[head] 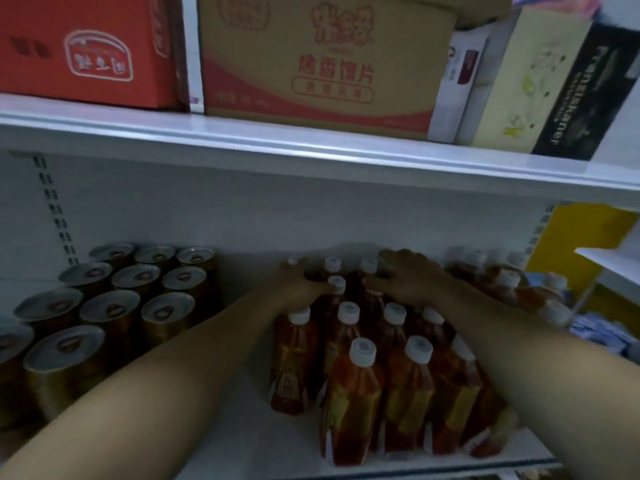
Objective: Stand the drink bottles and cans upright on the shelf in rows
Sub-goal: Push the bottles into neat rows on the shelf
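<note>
Amber plastic drink bottles with white caps point(360, 386) stand upright in rows, mid white metal shelf point(270, 441). Left hand point(298, 284) curled round a back-row bottle's neck. Right hand point(410, 277) draped over rear caps, grip unclear. Gold-sided drink cans point(110, 306) ranked upright, left.

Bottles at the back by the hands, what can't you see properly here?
Head view:
- back bottles: partly covered by the left hand and right hand; their grip is unclear.
- right-side bottles: blurred, cannot count.
- leftmost can: cut off by the picture's left edge.
- front bottle labels: too dark and blurred to read.
</note>
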